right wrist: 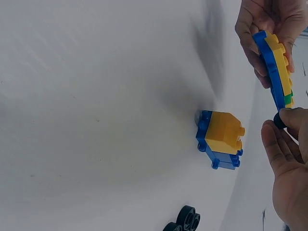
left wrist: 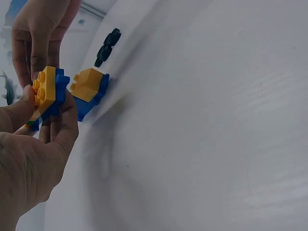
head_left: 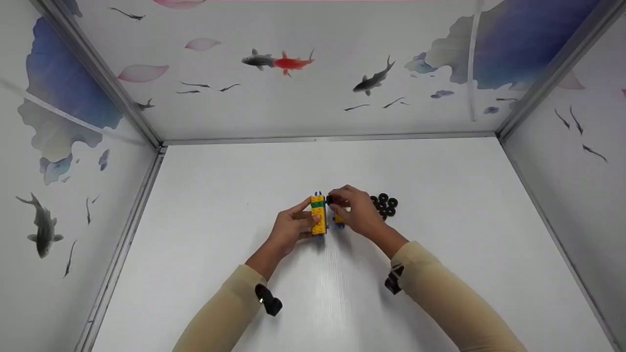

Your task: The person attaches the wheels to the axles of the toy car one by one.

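My left hand (head_left: 287, 230) grips a toy block vehicle (head_left: 319, 226) with yellow and green bricks on a blue base, its studs facing up in the head view. At the far end of its right side, my right hand (head_left: 361, 211) pinches a small black wheel (right wrist: 278, 121) against the blue base. Whether the wheel sits on its axle cannot be told, as the fingers cover most of it. Close below the right hand, a second block vehicle (right wrist: 223, 134), yellow on a blue base, stands on the table, partly hidden in the head view.
Several black wheels (head_left: 383, 197) lie grouped on the white table (head_left: 323, 303), just right of the right hand. Printed wall panels (head_left: 313, 107) enclose the table at the back and on both sides. A dark wrist camera (head_left: 269, 300) juts from the left sleeve.
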{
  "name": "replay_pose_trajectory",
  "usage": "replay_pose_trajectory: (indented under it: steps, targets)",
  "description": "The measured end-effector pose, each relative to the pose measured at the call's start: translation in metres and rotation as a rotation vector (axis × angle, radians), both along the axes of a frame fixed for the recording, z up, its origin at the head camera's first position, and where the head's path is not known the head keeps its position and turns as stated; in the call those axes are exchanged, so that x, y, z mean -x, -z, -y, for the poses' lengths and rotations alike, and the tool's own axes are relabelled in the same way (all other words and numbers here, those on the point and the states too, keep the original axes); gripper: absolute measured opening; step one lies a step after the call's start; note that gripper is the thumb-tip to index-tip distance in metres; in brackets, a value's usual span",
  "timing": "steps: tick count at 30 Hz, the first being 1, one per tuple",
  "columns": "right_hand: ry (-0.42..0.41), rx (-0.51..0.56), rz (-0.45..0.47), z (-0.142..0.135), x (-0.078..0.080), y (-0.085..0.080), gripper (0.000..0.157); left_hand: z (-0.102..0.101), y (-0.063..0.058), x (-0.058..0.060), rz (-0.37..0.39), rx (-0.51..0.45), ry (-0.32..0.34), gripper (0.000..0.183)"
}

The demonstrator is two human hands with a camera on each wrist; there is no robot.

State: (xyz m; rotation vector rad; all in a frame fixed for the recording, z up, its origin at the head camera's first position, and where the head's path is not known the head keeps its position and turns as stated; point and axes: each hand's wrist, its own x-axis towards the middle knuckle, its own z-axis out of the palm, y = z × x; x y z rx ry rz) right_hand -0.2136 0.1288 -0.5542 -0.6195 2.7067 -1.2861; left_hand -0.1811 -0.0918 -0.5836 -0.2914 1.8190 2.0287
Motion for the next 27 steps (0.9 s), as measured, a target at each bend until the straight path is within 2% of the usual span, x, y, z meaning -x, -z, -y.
replay_pose_trajectory:
  steps: [8, 18, 23, 27]
  targets:
    - [-0.004, -0.002, -0.013, 0.005, -0.002, -0.004, 0.029, -0.001, -0.005, -0.001, 0.007, -0.025, -0.003, 0.071]
    - [0.017, -0.106, -0.093, 0.007, 0.000, -0.014, 0.032, -0.006, -0.018, 0.003, 0.005, -0.009, 0.014, 0.071]
    - [-0.005, -0.111, -0.155, 0.007, 0.002, -0.016, 0.032, -0.007, -0.021, 0.006, -0.014, -0.016, 0.010, 0.071]
    - [-0.007, -0.112, -0.164, 0.006, 0.001, -0.016, 0.032, -0.008, -0.022, 0.005, -0.004, -0.027, 0.015, 0.071]
